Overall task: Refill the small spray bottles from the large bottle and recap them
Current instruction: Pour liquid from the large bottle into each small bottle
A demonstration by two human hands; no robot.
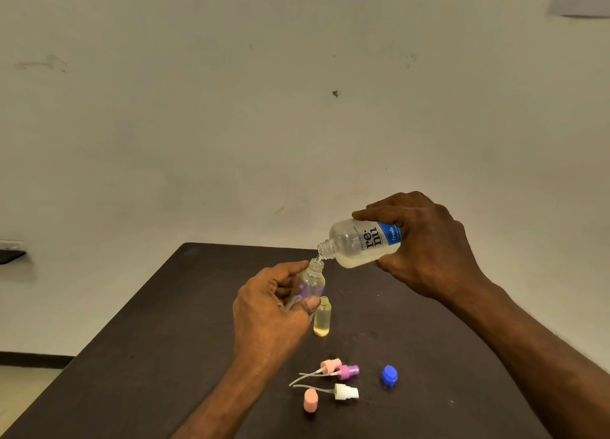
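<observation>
Spray caps (336, 381) (loose) lie below hands (274, 316) (425, 243) gripping small bottle (312, 281), large bottle (363, 242).

the large bottle (361, 243) looks like clear glossy plastic with a smooth printed label, blue and white. the small spray bottle (310, 281) is see-through plastic too, shiny, and the second small bottle (321, 318) is the same clear stuff. the spray heads, pink (331, 366), purple (349, 372) and white (346, 392), look like matt plastic, each with a thin translucent tube. the blue cap (389, 376) is smooth, slightly glossy plastic and the peach cap (310, 400) is matt. the table (158, 323) is dark, matt, a bit scuffed. the wall (231, 108) is matt paint with marks.
</observation>
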